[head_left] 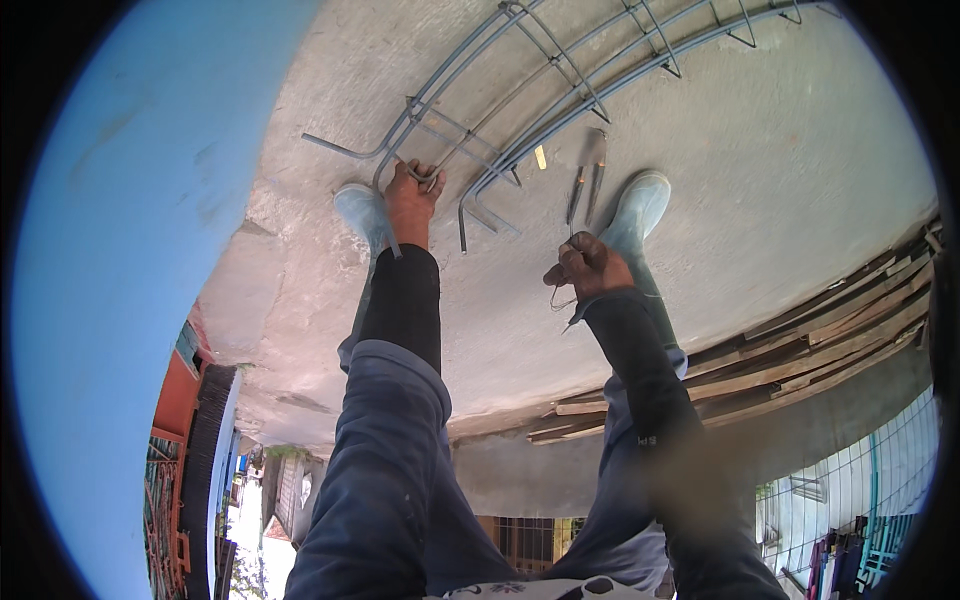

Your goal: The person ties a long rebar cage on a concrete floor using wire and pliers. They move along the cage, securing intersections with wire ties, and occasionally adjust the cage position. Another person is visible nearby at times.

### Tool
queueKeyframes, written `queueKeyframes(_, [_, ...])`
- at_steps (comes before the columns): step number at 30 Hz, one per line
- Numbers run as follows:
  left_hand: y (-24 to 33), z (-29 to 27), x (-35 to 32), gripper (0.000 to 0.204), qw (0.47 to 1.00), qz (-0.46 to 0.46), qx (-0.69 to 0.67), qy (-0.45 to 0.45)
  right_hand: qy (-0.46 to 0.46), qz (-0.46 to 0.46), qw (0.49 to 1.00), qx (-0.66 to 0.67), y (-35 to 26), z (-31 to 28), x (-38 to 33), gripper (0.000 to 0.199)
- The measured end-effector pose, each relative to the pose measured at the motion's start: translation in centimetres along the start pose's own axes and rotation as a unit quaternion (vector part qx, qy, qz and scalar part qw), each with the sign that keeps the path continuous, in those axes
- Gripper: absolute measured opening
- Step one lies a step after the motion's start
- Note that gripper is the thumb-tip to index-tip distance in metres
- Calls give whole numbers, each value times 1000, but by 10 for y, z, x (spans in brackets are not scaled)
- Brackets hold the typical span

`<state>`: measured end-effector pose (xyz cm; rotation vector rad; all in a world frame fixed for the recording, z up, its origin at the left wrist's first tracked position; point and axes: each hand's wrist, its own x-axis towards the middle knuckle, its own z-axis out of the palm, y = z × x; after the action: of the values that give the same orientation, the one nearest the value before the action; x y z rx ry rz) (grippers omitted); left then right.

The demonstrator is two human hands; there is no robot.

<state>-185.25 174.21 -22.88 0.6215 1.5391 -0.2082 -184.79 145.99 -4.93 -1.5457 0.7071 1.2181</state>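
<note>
A long cage of grey steel reinforcing bars (560, 118) with rectangular stirrups lies on the concrete, stretching from near my feet to the upper right. My left hand (411, 205) is closed round a bent bar end at the near left of this cage. Several other bar ends there are hooked or bent outward. In front of my right boot, my right hand (592, 266) pinches thin tie wire (562, 297), whose loose strands dangle below the fingers. Just beyond that hand, a pair of pincers (598, 165) with dark handles lies on the floor, apart from the cage.
My left boot (360, 212) and right boot (641, 205) stand apart on the concrete floor (770, 180). A small yellow piece (541, 157) lies beside the pincers. Wooden planks (790, 360) are stacked at right. A blue surface (140, 190) fills the left side.
</note>
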Motion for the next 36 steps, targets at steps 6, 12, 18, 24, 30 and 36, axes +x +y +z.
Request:
queueKeyframes(6, [-8, 8, 6, 38, 999, 6, 37, 18, 42, -79, 982, 167, -25, 12, 83, 27])
queueKeyframes(12, [-4, 9, 11, 40, 997, 3, 60, 54, 439, -155, 884, -39, -63, -6, 157, 32])
queueKeyframes(18, [-3, 9, 21, 41, 994, 4, 54, 95, 273, -221, 935, 53, -92, -44, 196, 28])
queueKeyframes(24, [3, 14, 7, 39, 989, 1, 54, 134, 276, -212, 937, 22, -112, -34, 183, 28])
queueKeyframes(30, [2, 25, -11, 28, 987, -41, 79, 134, 301, -217, 928, -13, -98, -48, 192, 30])
queueKeyframes(36, [8, 13, -2, 27, 988, -82, 60, 119, 280, -259, 923, 37, -98, -40, 192, 25])
